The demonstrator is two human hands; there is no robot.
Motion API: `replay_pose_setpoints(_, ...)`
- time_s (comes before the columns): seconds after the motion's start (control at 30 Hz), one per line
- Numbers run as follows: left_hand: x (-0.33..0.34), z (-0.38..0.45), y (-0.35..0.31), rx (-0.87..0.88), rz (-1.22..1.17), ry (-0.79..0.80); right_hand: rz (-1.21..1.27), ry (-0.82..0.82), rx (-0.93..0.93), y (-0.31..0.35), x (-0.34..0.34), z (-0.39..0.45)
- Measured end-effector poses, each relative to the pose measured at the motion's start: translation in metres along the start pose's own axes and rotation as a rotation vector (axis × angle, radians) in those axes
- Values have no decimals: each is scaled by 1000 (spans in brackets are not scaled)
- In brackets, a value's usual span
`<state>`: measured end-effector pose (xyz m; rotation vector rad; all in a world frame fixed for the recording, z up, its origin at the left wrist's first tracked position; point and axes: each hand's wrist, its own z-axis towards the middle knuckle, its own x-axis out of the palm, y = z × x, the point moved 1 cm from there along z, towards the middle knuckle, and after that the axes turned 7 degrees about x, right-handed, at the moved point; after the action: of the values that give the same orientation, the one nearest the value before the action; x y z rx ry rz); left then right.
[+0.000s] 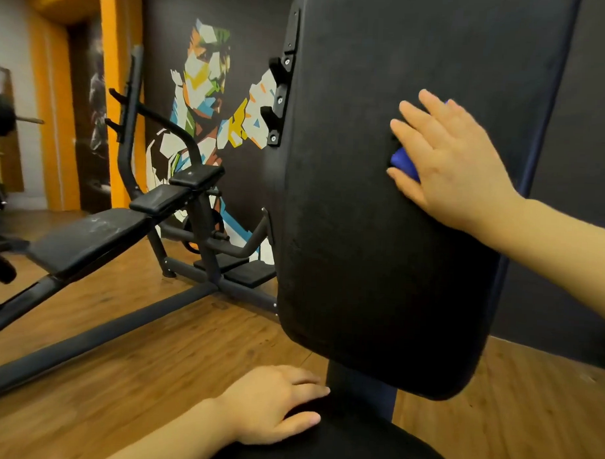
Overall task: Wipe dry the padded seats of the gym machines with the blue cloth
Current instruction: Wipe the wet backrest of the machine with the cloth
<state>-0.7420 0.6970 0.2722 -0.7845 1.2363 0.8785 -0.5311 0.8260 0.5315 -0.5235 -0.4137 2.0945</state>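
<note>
The floor is brown wood planks, and the back wall is dark with a big bright painting of a boxer made of many colored bits. At about 10 o'clock there is an orange post and a doorway.

A tall black back pad fills the middle and stands almost upright. Below it, at 6 o'clock, is the round black seat. A dark metal post joins the two.

The right hand lies flat on the back pad at about 2 o'clock, fingers spread out wide. It presses the blue cloth against the pad — only a small blue bit peeks out between thumb and first finger.

The left hand rests on the front edge of the seat, fingers loosely together and holding nothing.

At 9 o'clock sits another bench with a long black pad and a dark metal frame, well apart from the hands. Its bars cross the floor in front of the painting. At the left edge there are dark weights — too blurry to tell more.

No words can be read anywhere.
</note>
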Motion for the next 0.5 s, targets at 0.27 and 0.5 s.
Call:
replay_pose_setpoints(0.27, -60, 16, 5, 38, 139, -666, -56, -36, -9, 2, 8, -3)
replay_pose_setpoints(0.5, -182, 59, -9, 138, 339, -998, -66, -29, -24, 2, 6, -1)
